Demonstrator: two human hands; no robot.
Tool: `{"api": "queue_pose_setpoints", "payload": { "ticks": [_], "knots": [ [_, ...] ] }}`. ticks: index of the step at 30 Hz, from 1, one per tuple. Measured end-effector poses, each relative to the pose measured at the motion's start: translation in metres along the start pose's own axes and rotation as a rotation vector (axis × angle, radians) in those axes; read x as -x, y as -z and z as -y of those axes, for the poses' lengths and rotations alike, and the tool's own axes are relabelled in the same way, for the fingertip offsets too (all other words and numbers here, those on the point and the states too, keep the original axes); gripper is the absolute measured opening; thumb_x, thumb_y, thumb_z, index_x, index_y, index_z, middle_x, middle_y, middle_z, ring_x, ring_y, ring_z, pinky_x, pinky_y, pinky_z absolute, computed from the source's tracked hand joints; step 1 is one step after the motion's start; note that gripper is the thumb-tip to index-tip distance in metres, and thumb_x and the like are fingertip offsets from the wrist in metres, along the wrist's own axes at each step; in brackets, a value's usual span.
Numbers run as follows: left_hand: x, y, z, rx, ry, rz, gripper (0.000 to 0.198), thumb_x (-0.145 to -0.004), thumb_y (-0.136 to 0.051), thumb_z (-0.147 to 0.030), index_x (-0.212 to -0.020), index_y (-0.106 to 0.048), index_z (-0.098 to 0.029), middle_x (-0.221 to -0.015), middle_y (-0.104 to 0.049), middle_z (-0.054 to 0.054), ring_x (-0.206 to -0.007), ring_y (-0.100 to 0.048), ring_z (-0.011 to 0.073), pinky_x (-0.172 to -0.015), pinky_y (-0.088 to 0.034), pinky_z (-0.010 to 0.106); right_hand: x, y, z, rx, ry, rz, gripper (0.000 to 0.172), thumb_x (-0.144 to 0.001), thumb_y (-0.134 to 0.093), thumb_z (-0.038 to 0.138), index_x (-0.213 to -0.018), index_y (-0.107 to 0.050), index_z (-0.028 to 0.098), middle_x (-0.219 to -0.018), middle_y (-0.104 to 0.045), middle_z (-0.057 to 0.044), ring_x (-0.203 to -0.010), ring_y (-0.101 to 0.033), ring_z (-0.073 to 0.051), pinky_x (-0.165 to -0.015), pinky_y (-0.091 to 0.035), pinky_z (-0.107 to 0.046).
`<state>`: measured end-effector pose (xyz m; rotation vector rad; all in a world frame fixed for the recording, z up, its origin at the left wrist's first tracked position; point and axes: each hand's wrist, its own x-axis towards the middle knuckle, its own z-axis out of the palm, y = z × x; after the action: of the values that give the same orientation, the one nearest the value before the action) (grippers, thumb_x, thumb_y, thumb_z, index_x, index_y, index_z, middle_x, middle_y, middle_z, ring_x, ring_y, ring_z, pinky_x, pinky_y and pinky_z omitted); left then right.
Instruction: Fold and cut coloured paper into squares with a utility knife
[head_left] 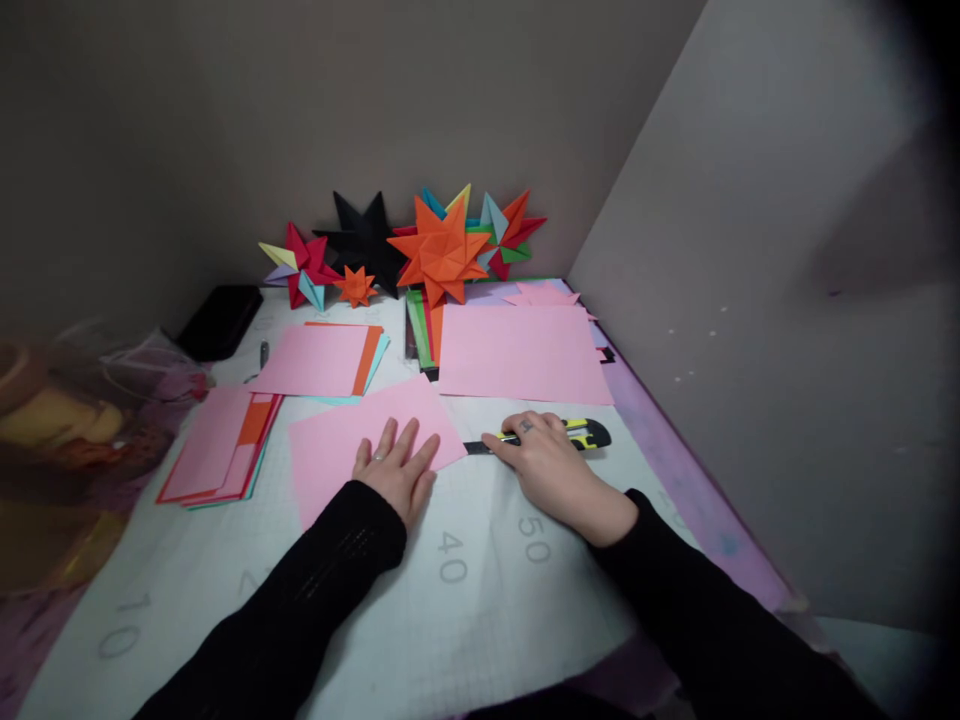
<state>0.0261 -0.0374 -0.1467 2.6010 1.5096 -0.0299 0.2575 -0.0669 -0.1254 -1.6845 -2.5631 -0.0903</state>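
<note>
My left hand (399, 474) lies flat with fingers spread on a pink sheet (330, 452), which is turned at an angle on the numbered mat (480, 640). In my right hand (546, 460) is a yellow and black utility knife (592, 434). Its dark blade points left, and the tip is at the right corner of the pink sheet. The fingers of my right hand are wrapped over the knife's front part and hide some of it.
Folded paper stars, including an orange one (442, 250) and a black one (364, 240), stand along the back wall. A large pink sheet (525, 352) lies behind my right hand. Paper stacks (315, 358) (206, 445) sit left, near a black case (221, 322).
</note>
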Motion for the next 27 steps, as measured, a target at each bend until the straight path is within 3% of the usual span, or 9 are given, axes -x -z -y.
{"api": "queue_pose_setpoints", "payload": {
  "ticks": [27],
  "knots": [
    [0.0,-0.004,0.001,0.011,-0.013,-0.047,0.045,-0.091,-0.036,-0.032,-0.135,-0.043,-0.028,-0.147,-0.031,0.008,-0.135,-0.022,0.0363,-0.099,-0.026,0.062,0.001,0.007,0.012,0.031,-0.028,0.039,0.045,-0.075,-0.05,0.004,-0.115,-0.06,0.023,-0.101,-0.058,-0.012,-0.091,-0.046,-0.025,-0.072,-0.024,-0.035]
  ]
}}
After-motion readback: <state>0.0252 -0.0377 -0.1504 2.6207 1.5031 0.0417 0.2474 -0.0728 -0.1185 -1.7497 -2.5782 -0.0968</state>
